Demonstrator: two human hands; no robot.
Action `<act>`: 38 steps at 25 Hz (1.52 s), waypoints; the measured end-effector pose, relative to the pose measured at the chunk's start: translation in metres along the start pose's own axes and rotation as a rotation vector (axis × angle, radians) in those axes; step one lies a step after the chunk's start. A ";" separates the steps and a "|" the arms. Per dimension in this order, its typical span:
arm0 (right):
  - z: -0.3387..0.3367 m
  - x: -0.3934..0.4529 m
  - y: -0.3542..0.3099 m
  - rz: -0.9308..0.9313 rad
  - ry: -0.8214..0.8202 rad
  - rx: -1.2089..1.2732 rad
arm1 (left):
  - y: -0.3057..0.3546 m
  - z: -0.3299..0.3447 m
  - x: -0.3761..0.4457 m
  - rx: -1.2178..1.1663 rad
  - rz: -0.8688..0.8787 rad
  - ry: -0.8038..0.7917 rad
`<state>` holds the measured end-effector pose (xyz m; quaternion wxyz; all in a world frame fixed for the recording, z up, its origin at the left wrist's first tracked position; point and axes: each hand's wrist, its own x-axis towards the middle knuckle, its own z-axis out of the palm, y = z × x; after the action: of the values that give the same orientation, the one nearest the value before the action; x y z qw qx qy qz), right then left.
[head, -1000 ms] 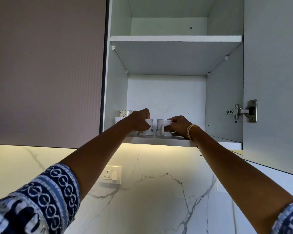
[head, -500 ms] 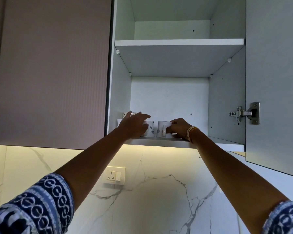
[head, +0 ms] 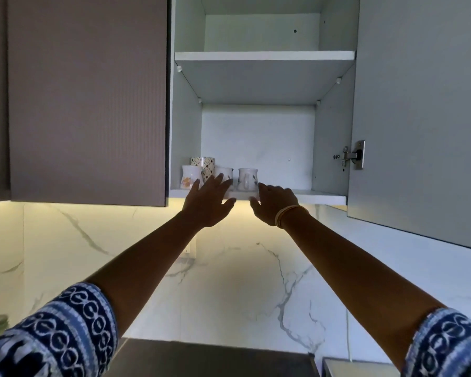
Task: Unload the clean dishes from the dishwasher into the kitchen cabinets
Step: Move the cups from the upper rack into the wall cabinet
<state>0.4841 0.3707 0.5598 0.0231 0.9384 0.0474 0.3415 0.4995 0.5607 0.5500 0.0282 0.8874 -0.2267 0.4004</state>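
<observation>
Open wall cabinet (head: 259, 131): upper shelf (head: 264, 55) bare, bottom shelf (head: 321, 197) stocked at its left end only.
Left hand (head: 207, 204), right hand (head: 276, 204): both empty, fingers loosely spread, at the shelf's front edge.
Mugs: four, upright, grouped: floral mug (head: 190, 176), patterned mug (head: 205, 162) behind, two white mugs (head: 247, 179) rightmost.
Progress, as judged: mugs stowed; dishwasher out of view, remaining load unknown.

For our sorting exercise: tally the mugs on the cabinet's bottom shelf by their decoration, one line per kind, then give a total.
Diamond-patterned mugs: 2 (back one, front one, partly hidden)
Mug with orange flower: 1
White mugs with faint dark sprig: 2 ()
Total: 5
</observation>
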 end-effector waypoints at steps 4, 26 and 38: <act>0.005 -0.059 0.009 -0.079 0.036 -0.041 | 0.039 -0.006 -0.049 -0.003 -0.038 -0.153; 0.051 -0.716 0.004 0.579 -0.683 0.276 | 0.349 0.002 -0.545 -0.389 0.211 -0.777; 0.045 -0.906 0.093 0.983 -0.874 0.287 | 0.530 0.049 -0.631 -0.487 0.470 -1.030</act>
<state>-0.1706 0.1831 -0.0463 -0.2429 0.8967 -0.3539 -0.1084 -0.0556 0.3141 -0.0089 0.0281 0.8611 -0.4857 -0.1476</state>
